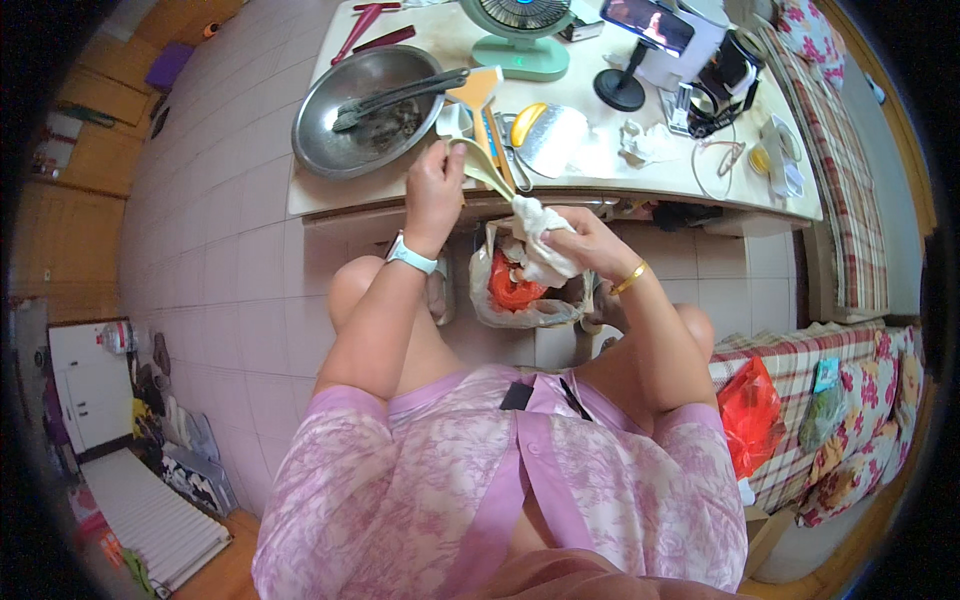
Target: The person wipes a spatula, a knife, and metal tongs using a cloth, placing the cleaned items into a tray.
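Note:
My left hand (437, 187) grips one end of a pale cream plastic utensil (484, 166), seemingly a spoon or ladle, near the table's front edge. A crumpled white cloth (551, 244) is in my right hand (589, 241), wrapped against the utensil's other end. Below the cloth, a bin lined with a clear plastic bag (491, 304) holds a red plastic bag (510, 289) and scraps. Beyond my left hand sits a steel basin (322, 142) with dark-handled tongs or a brush (397, 97) across it. An orange spatula (478, 88) and a yellow-handled scraper (559, 139) lie to its right.
The white table (600, 176) also bears a green fan (521, 56), a phone (649, 26) on a black stand (619, 90), crumpled tissue (649, 142), a cable and a small white container (784, 157). A plaid-covered sofa (795, 352) with a red bag (750, 416) stands at right.

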{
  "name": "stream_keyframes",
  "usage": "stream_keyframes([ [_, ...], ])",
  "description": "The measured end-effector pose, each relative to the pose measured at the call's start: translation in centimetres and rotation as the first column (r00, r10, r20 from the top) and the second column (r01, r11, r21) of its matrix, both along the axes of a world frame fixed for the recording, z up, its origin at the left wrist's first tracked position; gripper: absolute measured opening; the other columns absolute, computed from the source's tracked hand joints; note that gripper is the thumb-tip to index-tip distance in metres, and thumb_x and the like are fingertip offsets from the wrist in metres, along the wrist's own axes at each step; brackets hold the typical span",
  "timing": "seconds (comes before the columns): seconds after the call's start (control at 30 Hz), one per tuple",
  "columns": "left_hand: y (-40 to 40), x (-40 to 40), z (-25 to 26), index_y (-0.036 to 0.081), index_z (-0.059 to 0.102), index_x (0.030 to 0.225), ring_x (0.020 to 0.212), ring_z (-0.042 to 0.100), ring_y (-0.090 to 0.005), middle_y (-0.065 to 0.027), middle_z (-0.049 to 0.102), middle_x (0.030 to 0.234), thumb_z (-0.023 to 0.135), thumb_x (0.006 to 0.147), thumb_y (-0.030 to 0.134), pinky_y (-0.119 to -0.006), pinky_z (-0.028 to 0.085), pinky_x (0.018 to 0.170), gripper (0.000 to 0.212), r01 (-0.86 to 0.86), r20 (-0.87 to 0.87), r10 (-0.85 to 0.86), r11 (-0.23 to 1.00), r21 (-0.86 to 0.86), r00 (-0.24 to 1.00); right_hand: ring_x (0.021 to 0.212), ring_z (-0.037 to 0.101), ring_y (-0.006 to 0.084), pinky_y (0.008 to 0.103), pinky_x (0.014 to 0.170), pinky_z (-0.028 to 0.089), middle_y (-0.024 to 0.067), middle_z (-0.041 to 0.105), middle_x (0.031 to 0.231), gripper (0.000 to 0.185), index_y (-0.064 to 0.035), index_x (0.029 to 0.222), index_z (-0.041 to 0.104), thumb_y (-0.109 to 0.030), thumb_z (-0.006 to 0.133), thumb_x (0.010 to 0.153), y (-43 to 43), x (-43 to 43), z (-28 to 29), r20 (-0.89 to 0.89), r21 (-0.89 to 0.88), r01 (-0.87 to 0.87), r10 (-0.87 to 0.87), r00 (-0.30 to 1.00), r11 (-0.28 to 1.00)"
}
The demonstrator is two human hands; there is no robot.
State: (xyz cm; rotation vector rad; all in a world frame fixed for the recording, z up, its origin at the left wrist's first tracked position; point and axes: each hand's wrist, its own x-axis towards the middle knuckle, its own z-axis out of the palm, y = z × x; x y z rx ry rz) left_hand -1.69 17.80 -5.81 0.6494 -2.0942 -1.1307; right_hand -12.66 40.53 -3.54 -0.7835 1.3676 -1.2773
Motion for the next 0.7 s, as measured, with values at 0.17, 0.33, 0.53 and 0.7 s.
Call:
stream_keyframes([
  [0.17,0.1,0.4,0.2,-0.004,0.055,0.125,0.067,0.061,-0.013,-0.0087,0.065,0.076,0.058,0.099,0.02,-0.029,0.049,0.062,0.035,0.101,-0.037,-0.096,0.972,0.213,0.995,0.084,0.061,0.0076,0.0237,0.076,0.05,-0.0006,0.066,0.096,0.021,-0.0029,0.109,0.064,-0.017,0.059,0.094,-0.4,-2.3,-1.9,0.113,-0.005,0.254,-0.252,0.961,0.967],
  [0.33,-0.5,0.3,-0.1,-0.003,0.056,0.123,0.073,0.062,-0.012,-0.0083,0.066,0.087,0.059,0.099,0.019,-0.028,0.051,0.067,0.033,0.075,-0.116,-0.053,0.978,0.196,0.992,0.084,0.062,0.0105,0.0257,0.075,0.051,0.0035,0.068,0.098,0.027,-0.0005,0.114,0.064,-0.02,0.061,0.095,-2.6,-4.4,-4.3,0.077,-0.059,0.473,-0.468,0.88,0.879],
  [0.53,-1.2,1.1,1.1,-0.002,0.047,0.131,0.104,0.061,-0.0185,-0.0143,0.061,0.119,0.048,0.104,0.026,-0.032,0.055,0.083,0.039,0.228,-0.234,-0.092,0.713,0.663,0.968,0.083,0.062,0.0124,0.0267,0.075,0.051,0.0046,0.068,0.099,0.03,0.002,0.115,0.064,-0.019,0.063,0.094,-5.7,-6.0,-7.3,0.053,-0.024,0.57,-0.568,0.821,0.822],
  [0.7,-1.5,-1.0,2.6,-0.007,0.04,0.129,0.126,0.05,-0.0342,-0.0267,0.049,0.134,0.044,0.104,0.032,-0.047,0.042,0.109,0.045,0.386,-0.395,0.013,0.187,0.903,0.918,0.085,0.065,0.0196,0.032,0.076,0.052,0.0134,0.07,0.097,0.043,0.0042,0.112,0.065,-0.032,0.065,0.09,-6.4,-7.5,-8.1,-0.249,0.122,0.517,-0.478,0.842,0.847],
])
